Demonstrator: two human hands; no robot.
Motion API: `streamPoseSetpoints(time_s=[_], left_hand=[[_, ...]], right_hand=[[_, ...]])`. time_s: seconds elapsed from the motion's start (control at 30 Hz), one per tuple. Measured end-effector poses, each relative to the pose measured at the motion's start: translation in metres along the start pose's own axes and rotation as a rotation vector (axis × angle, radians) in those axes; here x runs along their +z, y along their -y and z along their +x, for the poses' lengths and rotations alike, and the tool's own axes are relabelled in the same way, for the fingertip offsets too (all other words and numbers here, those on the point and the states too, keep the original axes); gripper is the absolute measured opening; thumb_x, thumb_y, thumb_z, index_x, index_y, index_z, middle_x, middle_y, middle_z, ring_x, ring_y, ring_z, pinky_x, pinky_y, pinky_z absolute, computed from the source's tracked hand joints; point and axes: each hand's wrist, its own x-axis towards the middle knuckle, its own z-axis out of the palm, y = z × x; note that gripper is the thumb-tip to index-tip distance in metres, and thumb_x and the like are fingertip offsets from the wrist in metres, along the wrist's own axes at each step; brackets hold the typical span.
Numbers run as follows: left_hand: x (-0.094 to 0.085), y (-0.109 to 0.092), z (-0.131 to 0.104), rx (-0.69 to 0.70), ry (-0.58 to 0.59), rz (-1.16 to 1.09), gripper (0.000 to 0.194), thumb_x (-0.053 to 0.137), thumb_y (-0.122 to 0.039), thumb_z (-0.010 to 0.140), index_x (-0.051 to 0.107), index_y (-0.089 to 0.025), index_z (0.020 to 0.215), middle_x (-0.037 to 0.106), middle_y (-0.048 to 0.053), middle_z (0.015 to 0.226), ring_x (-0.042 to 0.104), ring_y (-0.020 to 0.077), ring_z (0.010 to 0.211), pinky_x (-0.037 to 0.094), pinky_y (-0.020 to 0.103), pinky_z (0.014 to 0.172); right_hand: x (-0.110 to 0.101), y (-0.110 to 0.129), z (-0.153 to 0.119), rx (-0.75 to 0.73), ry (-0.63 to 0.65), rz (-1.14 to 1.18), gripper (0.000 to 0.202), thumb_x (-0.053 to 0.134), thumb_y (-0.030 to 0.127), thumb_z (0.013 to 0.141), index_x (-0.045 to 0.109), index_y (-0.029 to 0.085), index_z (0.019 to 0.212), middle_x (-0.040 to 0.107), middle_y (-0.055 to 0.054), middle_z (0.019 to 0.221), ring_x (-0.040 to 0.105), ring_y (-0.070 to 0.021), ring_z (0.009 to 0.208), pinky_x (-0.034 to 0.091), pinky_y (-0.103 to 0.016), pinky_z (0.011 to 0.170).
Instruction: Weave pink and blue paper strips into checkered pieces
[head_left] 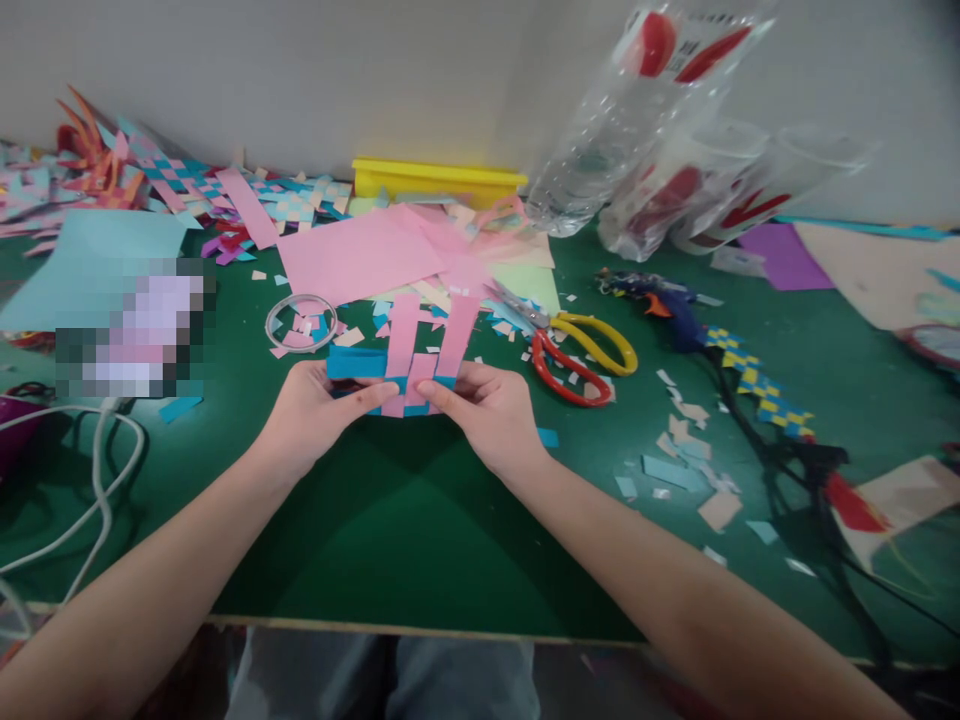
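Both of my hands hold a small weave of pink and blue paper strips (421,372) above the green table (390,540). My left hand (311,410) grips its left side, the thumb lying across the front. My right hand (495,410) pinches the right side, with its thumb on a pink strip near the middle. Two long pink strips rise upright from the weave, and a blue strip sticks out to the left. The fingers behind the paper are hidden. Just right of my right hand lie scissors (577,350) with one red and one yellow handle.
Behind my hands lie pink paper sheets (360,250) and a yellow tray (439,180). A tape roll (301,322), a blurred-out phone (142,330) and a white cable (97,480) are left. Plastic cups (720,170), a glue gun (675,310) and paper scraps (682,450) are right.
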Motion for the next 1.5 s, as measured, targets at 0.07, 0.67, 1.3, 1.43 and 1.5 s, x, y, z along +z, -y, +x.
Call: streamPoseSetpoints(time_s=[0.07,0.67,1.3,1.43,1.5], left_hand=[[-0.001,0.001,0.0,0.008,-0.002,0.003,0.011,0.079,-0.024,0.067,0.071,-0.018,0.072,0.073,0.0,0.078,0.067,0.0155,0.077,0.054,0.028,0.077],[0.0,-0.003,0.0,0.032,-0.162,0.064,0.017,0.06,-0.032,0.083,0.065,-0.016,0.084,0.064,0.002,0.082,0.06,0.0132,0.078,0.047,0.025,0.072],[0.005,-0.009,-0.011,-0.262,0.268,-0.227,0.028,0.072,-0.033,0.077,0.069,-0.019,0.101,0.071,0.005,0.1,0.064,0.0171,0.092,0.049,0.027,0.083],[0.004,-0.004,-0.01,-0.25,0.186,-0.15,0.024,0.072,-0.035,0.076,0.07,-0.017,0.092,0.07,0.004,0.087,0.063,0.0155,0.079,0.05,0.025,0.072],[0.004,-0.002,-0.008,-0.241,0.14,-0.144,0.023,0.073,-0.035,0.075,0.071,-0.017,0.09,0.07,0.004,0.084,0.064,0.0156,0.077,0.05,0.026,0.072]], right_hand=[[0.0,0.0,0.0,-0.003,-0.005,-0.008,0.019,0.077,0.035,0.067,0.076,0.025,0.084,0.072,0.001,0.07,0.064,-0.013,0.06,0.055,-0.027,0.058],[-0.012,0.006,0.0,-0.827,-0.207,-0.651,0.023,0.058,0.014,0.085,0.069,0.031,0.097,0.072,0.005,0.107,0.067,-0.0195,0.103,0.042,-0.049,0.103],[-0.013,0.023,0.002,-1.419,-0.195,-1.247,0.009,0.066,0.012,0.081,0.067,0.02,0.081,0.076,0.003,0.089,0.07,-0.0169,0.089,0.021,-0.056,0.113],[-0.014,0.021,0.001,-1.365,-0.171,-1.233,0.015,0.062,0.011,0.083,0.067,0.026,0.084,0.075,0.005,0.093,0.069,-0.0181,0.094,0.024,-0.058,0.111],[-0.015,0.02,-0.001,-1.188,-0.085,-1.201,0.019,0.06,0.015,0.085,0.068,0.032,0.087,0.074,0.007,0.099,0.068,-0.0205,0.1,0.028,-0.059,0.109]])
